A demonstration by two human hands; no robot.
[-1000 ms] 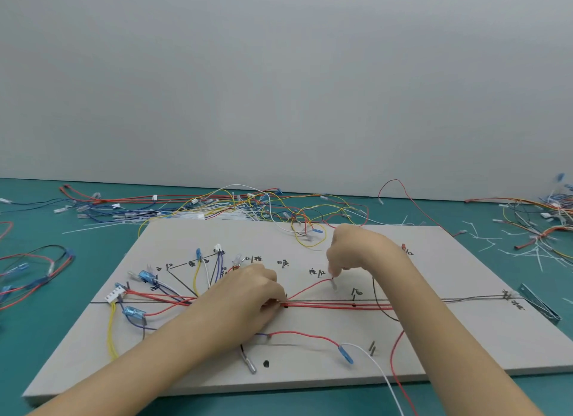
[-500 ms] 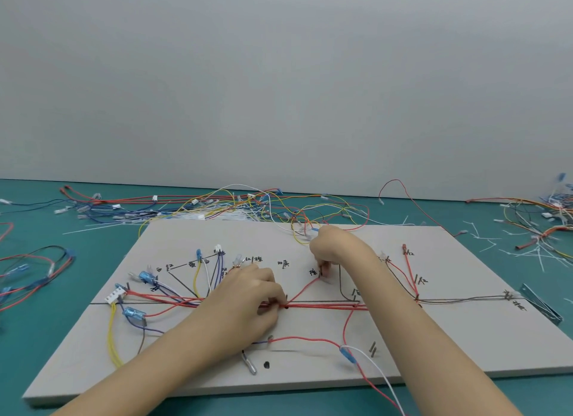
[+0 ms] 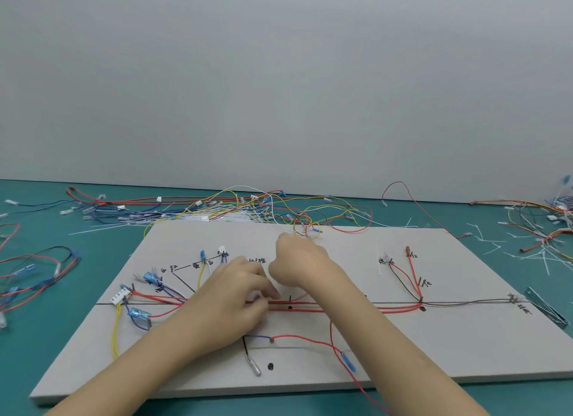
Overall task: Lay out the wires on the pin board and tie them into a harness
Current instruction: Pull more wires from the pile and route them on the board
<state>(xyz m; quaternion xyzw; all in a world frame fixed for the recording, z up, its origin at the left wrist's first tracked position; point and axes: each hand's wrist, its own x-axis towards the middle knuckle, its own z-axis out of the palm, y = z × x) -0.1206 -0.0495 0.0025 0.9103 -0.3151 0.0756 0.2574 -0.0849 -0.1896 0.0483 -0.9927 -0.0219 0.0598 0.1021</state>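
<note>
I see the red wire bundle (image 3: pixel 347 307) running left-right across the pin board (image 3: pixel 465 338), long axis horizontal along the drawn line; left hand (image 3: pixel 229 304) sits on its left part, fingertips curled and pinching the red wires; right hand (image 3: pixel 297 260) is just behind the bundle, fingers curled under, can't tell what it holds; black handwritten marks on the board, too small to read.

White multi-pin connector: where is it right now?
The white multi-pin connector lies at the pin board's left end, beside the yellow wire, left of the left hand.
</note>
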